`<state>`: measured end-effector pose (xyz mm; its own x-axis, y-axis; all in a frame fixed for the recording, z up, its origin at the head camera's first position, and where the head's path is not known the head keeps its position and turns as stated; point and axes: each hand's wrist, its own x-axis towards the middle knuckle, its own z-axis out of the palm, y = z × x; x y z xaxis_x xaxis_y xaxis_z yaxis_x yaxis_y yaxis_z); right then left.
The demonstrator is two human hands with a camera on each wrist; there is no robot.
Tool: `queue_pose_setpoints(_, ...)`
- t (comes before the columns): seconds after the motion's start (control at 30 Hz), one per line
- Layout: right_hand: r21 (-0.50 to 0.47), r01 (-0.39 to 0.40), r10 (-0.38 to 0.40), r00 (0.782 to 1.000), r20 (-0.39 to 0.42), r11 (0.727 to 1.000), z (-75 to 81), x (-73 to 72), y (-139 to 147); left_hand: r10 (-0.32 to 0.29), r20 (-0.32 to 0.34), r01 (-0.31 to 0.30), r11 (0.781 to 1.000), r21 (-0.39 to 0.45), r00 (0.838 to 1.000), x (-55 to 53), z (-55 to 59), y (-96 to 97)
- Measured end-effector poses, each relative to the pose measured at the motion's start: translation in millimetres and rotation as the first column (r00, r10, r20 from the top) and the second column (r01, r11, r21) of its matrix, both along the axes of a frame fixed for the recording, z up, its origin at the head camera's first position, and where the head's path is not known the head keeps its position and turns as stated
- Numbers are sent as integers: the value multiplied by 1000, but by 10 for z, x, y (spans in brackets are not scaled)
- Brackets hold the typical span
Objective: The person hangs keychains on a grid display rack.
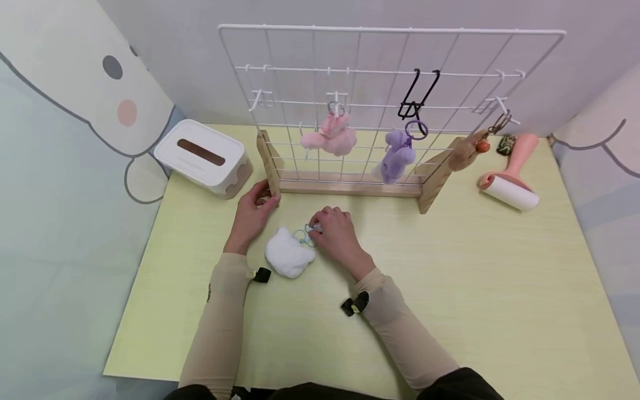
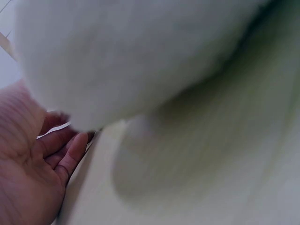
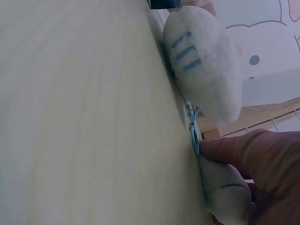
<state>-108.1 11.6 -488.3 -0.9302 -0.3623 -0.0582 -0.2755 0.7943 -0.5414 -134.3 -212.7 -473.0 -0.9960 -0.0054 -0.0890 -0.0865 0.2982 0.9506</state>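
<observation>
A white plush keychain [image 1: 289, 253] lies on the table between the hands. Blue stripes mark its plush body [image 3: 206, 61] in the right wrist view. My right hand [image 1: 336, 236] pinches the keychain's pale blue cord and ring end, where a small grey-white plush piece [image 3: 227, 190] with a dark curved line sits under the fingers. Beside the rack's left wooden foot [image 1: 271, 166], my left hand [image 1: 251, 215] touches the front end with thumb and fingertips, fingers loosely bent. The plush blocks much of the left wrist view, where part of the left hand [image 2: 37, 164] shows.
A white wire rack [image 1: 350, 183] on wooden feet carries pink [image 1: 332, 136], purple [image 1: 397, 155] and brown [image 1: 465, 153] plush keychains, plus black hooks [image 1: 415, 103]. A white box [image 1: 200, 155] stands at left. A pink-handled lint roller [image 1: 512, 178] and a dark patterned item [image 1: 506, 144] lie at right.
</observation>
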Motion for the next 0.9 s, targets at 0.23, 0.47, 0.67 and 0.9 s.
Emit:
queue_pose_setpoints(0.23, -22, 7, -6, 1000, 17, 1000, 12, -4, 3, 3, -5, -3, 1000, -5, 1000, -1, 0, 6)
queue_pose_setpoints(0.47, -18, -9, 9, 1000, 15, 1000, 3, -9, 3, 6, -5, -6, 1000, 3, 1000, 3, 7, 6)
queue_pose_setpoints(0.67, 5, -28, 28, 999, 31, 1000, 27, -26, -2, 2, 1, -2, 1000, -6, 1000, 6, -1, -3)
queue_pose_setpoints(0.9, 24, -42, 41, 999, 32, 999, 46, -42, 13, 2, -15, -2, 1000, -6, 1000, -46, -165, -50)
